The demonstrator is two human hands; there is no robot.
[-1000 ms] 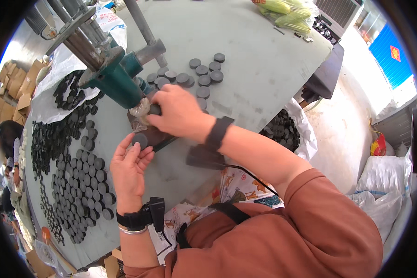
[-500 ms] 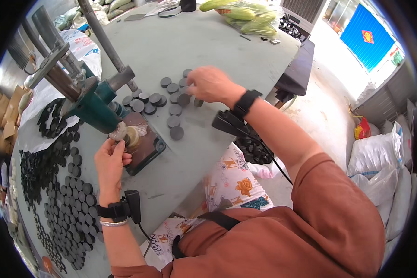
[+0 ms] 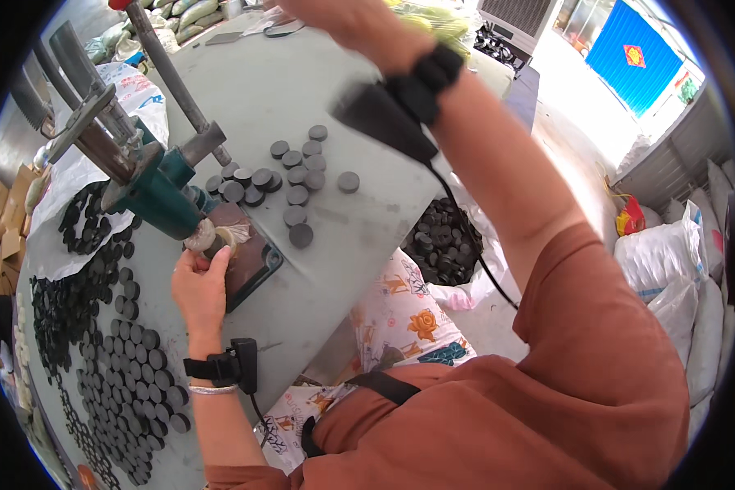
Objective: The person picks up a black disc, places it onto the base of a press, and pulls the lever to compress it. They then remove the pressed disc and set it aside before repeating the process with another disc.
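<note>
Left hand (image 3: 198, 286) low at the green press (image 3: 157, 196), right hand (image 3: 353, 26) raised high.
The left hand pinches a dark disc (image 3: 213, 246) under the press, on the left — the right, arm outstretched, is blurred at the far edge, fingertips out of view, its grip impossible to tell.

Rust-brown shirt (image 3: 498, 416) (black wristbands (image 3: 207, 370))

Small mfg. wkshp.
Green lever press (image 3: 157, 196) on grey tbl. (image 3: 322, 282), lots of dk. discs (image 3: 135, 371) in piles; cardbd. boxes (image 3: 12, 245) & stuffed wht. sacks (image 3: 657, 257) nearby.
</note>
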